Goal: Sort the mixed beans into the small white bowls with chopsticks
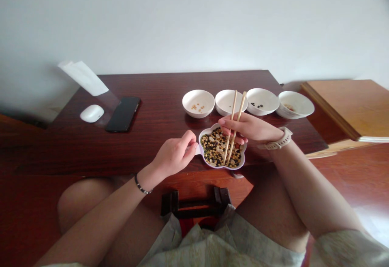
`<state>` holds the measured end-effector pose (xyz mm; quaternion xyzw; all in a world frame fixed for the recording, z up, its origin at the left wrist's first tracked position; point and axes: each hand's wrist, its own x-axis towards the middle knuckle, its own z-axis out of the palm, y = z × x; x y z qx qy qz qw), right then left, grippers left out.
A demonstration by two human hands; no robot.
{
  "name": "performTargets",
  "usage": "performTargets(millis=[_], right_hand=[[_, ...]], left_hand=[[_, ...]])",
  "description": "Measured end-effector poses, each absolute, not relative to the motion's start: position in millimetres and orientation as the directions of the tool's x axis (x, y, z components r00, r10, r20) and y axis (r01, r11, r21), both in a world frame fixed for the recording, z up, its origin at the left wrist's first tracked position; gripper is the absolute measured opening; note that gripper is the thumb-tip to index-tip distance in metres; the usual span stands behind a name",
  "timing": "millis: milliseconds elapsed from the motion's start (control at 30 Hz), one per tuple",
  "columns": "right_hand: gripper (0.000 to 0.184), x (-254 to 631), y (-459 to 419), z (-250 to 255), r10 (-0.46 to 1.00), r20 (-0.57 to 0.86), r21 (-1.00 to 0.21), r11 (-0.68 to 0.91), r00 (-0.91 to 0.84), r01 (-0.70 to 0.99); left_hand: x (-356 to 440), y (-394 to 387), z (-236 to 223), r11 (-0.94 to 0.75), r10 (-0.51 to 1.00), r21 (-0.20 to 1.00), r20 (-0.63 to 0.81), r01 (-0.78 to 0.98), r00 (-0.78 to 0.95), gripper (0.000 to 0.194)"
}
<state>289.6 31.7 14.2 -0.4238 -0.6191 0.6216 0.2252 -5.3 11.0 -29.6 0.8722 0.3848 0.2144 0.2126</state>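
Note:
My left hand (178,153) is closed round the short handle of a flower-shaped dish (201,150) at the table's near edge. Mixed beans and seeds (215,147), yellow, black and pale, fill the dish. In my right hand (243,127) is a pair of wooden chopsticks (235,129), their tips down among the beans near the dish's front. Behind the dish stands a row of white bowls. The leftmost bowl (198,115) has a few yellow beans, the second bowl (223,107) very little, the third bowl (264,111) a few black beans, and the rightmost bowl (300,113) some brownish pieces.
On the left of the dark wooden table (158,84) lie a black phone (123,114) and a white rounded case (91,113). A white folded paper-like object (83,77) is behind them. To the right stands a light wooden cabinet (352,105). A wall is behind.

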Motion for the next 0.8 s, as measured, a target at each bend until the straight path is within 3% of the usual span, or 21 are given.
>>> performTargets(millis=[500,667,800], right_hand=[[0.055,292.6,32.3,15.6,0.836,-0.194,-0.974,-0.1,-0.514,0.205],[0.056,294.4,31.4,19.6,0.887,-0.113,-0.989,-0.059,-0.447,0.132],[0.055,297.9,33.6,20.8,0.955,-0.042,-0.999,-0.032,-0.293,0.039]], left_hand=[[-5.7,11.0,-30.0,-0.615,0.759,0.542,0.21,0.573,0.616,0.012],[-6.3,10.4,-30.2,-0.607,0.763,0.55,0.201,0.574,0.614,0.013],[-7.1,10.6,-31.7,-0.604,0.765,0.552,0.202,0.574,0.611,0.013]])
